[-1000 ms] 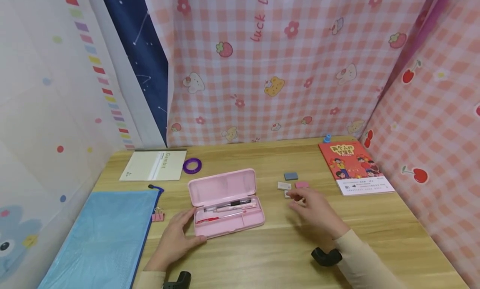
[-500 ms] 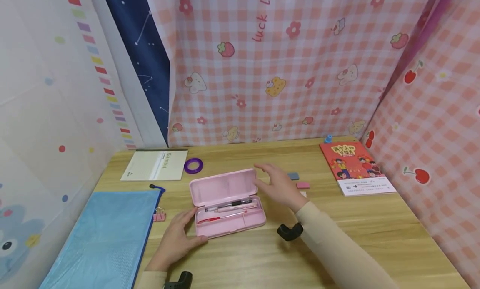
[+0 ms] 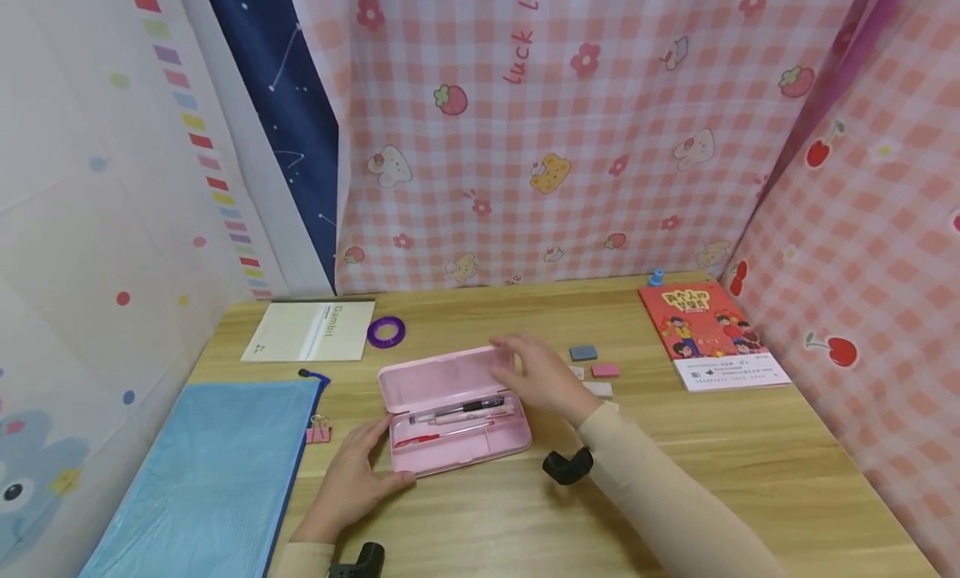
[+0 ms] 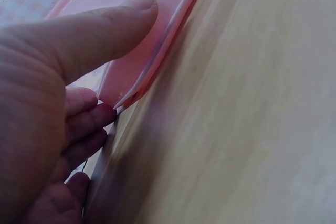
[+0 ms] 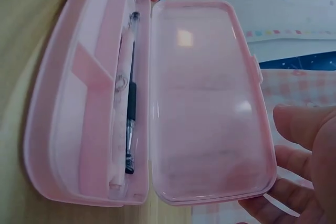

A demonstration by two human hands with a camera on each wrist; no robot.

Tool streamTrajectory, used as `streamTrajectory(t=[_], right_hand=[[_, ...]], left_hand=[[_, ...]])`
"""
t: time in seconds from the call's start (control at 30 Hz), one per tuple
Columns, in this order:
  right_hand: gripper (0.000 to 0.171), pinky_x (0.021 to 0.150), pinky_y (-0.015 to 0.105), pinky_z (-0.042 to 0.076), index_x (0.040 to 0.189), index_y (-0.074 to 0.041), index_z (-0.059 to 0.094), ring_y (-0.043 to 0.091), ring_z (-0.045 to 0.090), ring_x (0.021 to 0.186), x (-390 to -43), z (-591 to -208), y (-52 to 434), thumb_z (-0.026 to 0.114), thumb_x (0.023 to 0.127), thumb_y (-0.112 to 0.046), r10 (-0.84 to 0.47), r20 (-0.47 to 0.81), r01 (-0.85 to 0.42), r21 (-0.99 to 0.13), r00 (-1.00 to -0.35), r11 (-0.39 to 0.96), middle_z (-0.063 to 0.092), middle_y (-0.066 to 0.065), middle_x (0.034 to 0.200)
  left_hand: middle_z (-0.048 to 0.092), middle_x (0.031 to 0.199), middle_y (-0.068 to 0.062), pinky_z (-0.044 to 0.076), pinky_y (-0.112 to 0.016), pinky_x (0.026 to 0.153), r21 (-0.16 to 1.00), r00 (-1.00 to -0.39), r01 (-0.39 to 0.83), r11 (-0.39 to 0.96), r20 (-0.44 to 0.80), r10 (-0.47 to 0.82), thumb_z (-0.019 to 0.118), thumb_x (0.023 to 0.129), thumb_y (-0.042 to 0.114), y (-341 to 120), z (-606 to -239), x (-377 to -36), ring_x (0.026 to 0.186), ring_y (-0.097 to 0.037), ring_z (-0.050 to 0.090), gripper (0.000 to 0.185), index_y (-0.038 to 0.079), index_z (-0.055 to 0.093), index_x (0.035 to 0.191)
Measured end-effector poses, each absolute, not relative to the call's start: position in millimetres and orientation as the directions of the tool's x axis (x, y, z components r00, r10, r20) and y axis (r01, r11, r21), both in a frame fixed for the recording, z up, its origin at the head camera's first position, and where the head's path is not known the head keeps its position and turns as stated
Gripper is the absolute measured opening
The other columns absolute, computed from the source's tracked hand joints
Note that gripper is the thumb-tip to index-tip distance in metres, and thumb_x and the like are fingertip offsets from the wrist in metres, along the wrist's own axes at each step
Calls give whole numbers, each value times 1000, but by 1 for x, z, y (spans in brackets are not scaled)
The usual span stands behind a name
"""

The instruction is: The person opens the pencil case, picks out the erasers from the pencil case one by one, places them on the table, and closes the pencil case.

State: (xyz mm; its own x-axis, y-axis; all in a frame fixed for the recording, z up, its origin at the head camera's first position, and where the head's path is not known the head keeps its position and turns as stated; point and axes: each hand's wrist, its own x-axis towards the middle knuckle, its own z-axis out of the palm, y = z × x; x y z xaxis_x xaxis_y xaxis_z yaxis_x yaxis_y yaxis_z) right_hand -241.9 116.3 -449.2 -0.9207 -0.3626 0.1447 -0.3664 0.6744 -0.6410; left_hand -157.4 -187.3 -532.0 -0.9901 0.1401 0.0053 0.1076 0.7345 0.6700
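Observation:
A pink pencil case (image 3: 431,380) stands open on the table, its lid raised and tilted. Inside lie a black pen (image 3: 480,406), a red pen (image 3: 429,438) and a pale pink pen (image 5: 119,124). My left hand (image 3: 354,478) grips the case's left end, thumb along the front and fingertips at the side, as the left wrist view also shows. At the lid's right end is my right hand (image 3: 542,376), fingertips touching the lid's edge (image 5: 266,129) and thumb apart from it. Nothing is held in the right hand.
Right of the case lie a blue-grey eraser (image 3: 582,353), a pink eraser (image 3: 605,370) and two white ones, one partly hidden. Around are a red book (image 3: 693,320), notebook (image 3: 309,331), purple tape roll (image 3: 386,332), blue folder (image 3: 210,470) and pink binder clip (image 3: 318,434).
From beside the erasers, my right hand has moved left to the lid. The lid's upper edge has tipped slightly forward since half a second ago. My left hand keeps its place.

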Motion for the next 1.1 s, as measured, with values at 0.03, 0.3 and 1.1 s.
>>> streamTrajectory(t=[0.03, 0.3, 1.1], right_hand=[[43, 105, 44, 41, 134, -15, 56, 24, 49, 125, -239, -449, 117, 64, 93, -29, -369, 154, -377, -641, -917, 668, 53, 5, 136], [34, 98, 42, 46, 121, -9, 62, 23, 55, 114, -215, -453, 121, 65, 93, -28, -426, 227, -466, -626, -876, 625, 60, 5, 122], [70, 113, 59, 19, 150, -11, 34, 43, 18, 142, -184, -498, 124, 57, 94, -46, -601, 58, -573, -387, -797, 722, 21, 21, 156]], left_hand=[[42, 146, -16, 30, -58, 109, 666, -991, 106, 738, 7, 137, 81, 61, 61, -188, -532, -157, 134, -38, 37, 106, 12, 41, 146], [39, 147, -21, 29, -57, 109, 654, -990, 136, 745, 66, 123, 77, 68, 62, -194, -520, -153, 135, -42, 35, 110, -1, 33, 147], [32, 150, -23, 26, -57, 111, 381, -921, 388, 839, 132, 366, 61, 88, 55, -147, -503, -151, 139, -41, 27, 84, -3, 38, 144]])
